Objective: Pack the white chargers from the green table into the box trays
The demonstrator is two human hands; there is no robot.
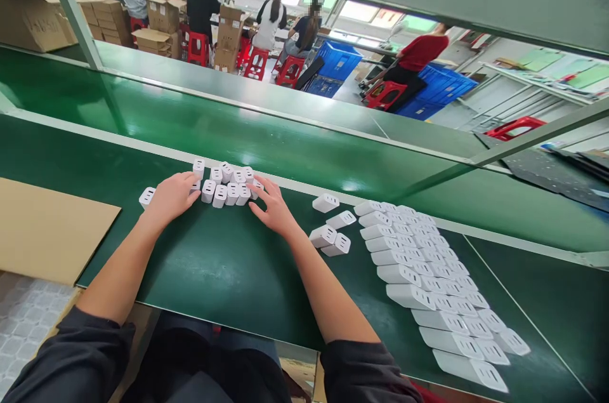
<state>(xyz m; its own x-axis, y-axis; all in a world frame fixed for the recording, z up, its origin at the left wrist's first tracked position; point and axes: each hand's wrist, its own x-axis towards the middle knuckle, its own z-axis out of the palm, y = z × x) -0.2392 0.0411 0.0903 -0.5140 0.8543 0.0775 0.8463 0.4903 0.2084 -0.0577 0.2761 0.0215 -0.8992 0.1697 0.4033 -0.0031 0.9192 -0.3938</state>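
A cluster of white two-port charger blocks stands on the green tabletop, most with their slotted ends up. At the left side of the cluster is my left hand, its fingers stretched out and partly covering a charger. My right hand spreads its fingers along the right side, with fingertips at the end chargers. Neither hand is closed around a block. Another charger stands just left of my left hand, partly hidden by it. Farther right are several loose chargers and a large block of chargers in rows.
A cardboard sheet lies at the table's left. A pale rail runs behind the chargers, and a slanted frame post rises at left. Beyond are people on red stools, blue crates and cardboard boxes.
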